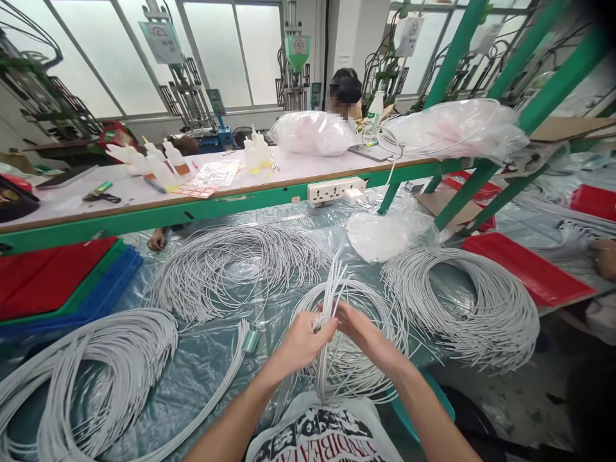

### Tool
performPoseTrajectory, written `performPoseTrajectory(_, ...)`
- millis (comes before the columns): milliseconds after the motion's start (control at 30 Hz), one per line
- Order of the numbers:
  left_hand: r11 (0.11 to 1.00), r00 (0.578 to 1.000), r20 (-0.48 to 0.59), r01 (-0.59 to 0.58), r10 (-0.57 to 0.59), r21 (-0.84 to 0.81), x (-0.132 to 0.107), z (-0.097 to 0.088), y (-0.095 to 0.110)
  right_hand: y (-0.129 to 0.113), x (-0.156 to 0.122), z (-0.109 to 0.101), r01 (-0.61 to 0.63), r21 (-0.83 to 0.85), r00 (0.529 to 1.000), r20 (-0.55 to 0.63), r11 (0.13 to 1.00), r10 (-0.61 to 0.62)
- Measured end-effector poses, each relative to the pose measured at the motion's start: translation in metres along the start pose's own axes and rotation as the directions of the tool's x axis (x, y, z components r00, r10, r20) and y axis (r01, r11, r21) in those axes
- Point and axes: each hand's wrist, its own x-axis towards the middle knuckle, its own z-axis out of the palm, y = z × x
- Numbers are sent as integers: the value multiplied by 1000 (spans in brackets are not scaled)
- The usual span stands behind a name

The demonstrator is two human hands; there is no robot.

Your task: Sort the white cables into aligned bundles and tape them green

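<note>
My left hand (pixel 302 342) and my right hand (pixel 362 335) meet just above the table's near edge, both closed round a bundle of thin white cables (pixel 331 296). The cable ends fan upward from my fingers; the rest hangs down toward my lap. Under my hands lies a loose coil of white cables (pixel 380 301). More coils lie around: one at the right (pixel 486 308), one in the middle (pixel 235 263), one at the near left (pixel 96 359).
Red, green and blue sheets (pixel 52 282) are stacked at the left. A green-edged shelf (pixel 202 208) holds squeeze bottles (pixel 166 163), plastic bags (pixel 312 131) and a power strip (pixel 337 190). Red trays (pixel 529 269) lie at the right. Another person (pixel 345 93) sits behind the shelf; another person's hand (pixel 605 256) shows at the right edge.
</note>
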Motion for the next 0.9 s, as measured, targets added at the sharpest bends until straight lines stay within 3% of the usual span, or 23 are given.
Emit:
performPoseTrajectory(100, 1000, 1000, 15, -20, 20, 8, 1, 6, -2, 0, 12, 12, 72, 169, 997, 10, 983, -75)
performPoseTrajectory(200, 1000, 995, -97, -13, 15, 27, -2, 9, -3, 4, 19, 25, 63, 293, 993, 73, 954, -88)
performPoseTrajectory(267, 998, 987, -161, 26, -16, 57, -4, 8, -5, 6, 21, 31, 81, 338, 989, 93, 938, -119)
performPoseTrajectory(433, 996, 979, -201, 34, -17, 84, -5, 3, -9, 6, 24, 38, 114, 353, 989, 49, 929, -140)
performPoseTrajectory(667, 999, 996, -86, -7, 11, 51, -5, -1, -8, 8, 21, 43, 136, 428, 989, -6, 893, -147)
performPoseTrajectory(800, 999, 992, -126, 6, -2, 34, -4, 1, -6, 9, 19, 41, 121, 459, 992, -22, 880, -124)
performPoseTrajectory(900, 1000, 996, -85, 23, -25, -14, -4, 5, -4, 6, 21, 39, 81, 471, 996, -19, 879, -82)
